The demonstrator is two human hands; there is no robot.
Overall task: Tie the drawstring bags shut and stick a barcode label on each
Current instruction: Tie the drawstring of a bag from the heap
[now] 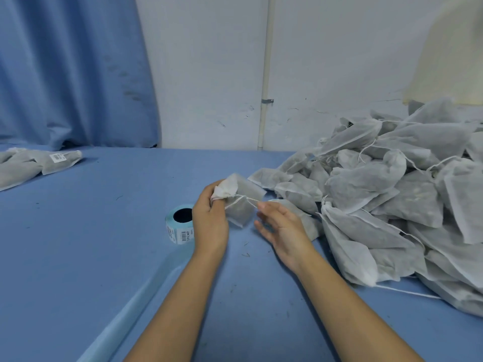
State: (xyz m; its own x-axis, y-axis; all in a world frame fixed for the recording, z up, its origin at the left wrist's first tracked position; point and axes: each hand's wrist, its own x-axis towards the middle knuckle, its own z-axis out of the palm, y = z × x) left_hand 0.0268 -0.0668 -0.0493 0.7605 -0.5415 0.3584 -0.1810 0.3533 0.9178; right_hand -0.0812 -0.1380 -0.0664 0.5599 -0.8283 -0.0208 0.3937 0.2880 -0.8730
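Gripping a drawstring bag [239,211] by its gathered neck in the left hand [210,220], fingers curled tight, just right of the label roll [180,226]. Farther right of the roll, reaching with the right hand [282,226], fingers blurred, seemingly apart; pinching the drawstring [249,199] or not, cannot tell.

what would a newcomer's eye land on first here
The big heap of grey drawstring bags fills the right side of the blue table. At centre the left hand grips one bag by its gathered neck while the right hand, blurred, is at its drawstring. A roll of barcode labels sits just left of the hands.
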